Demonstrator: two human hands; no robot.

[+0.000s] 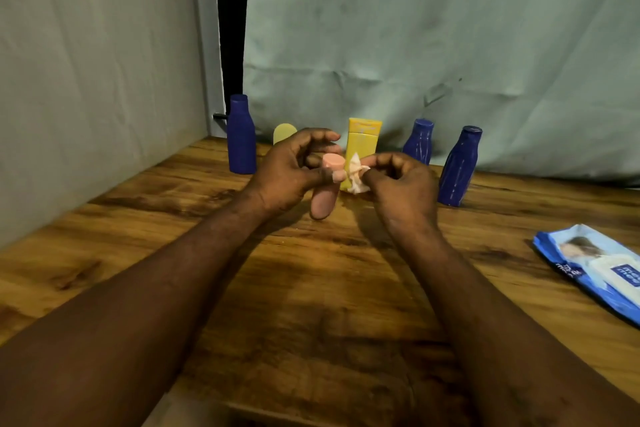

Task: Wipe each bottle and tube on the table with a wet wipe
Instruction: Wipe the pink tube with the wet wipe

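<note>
We have the pink tube point(323, 201) at centre, cap up. Our left hand point(291, 170) curls round its middle to steady it for rubbing, while our right hand point(398, 184) pinches the bunched wet wipe point(356, 177) between thumb and fingers, against the cap's 3 o'clock side. Waiting on the table point(311, 288): tall blue bottle point(241, 139) at 11, yellow tube point(363, 142) at 12, far blue bottle point(419, 142) and near blue bottle point(459, 166) toward 1 (all capped, contents hidden). The wipes pack point(595, 267) lies flat at 3 o'clock; how full, we cannot tell.
</note>
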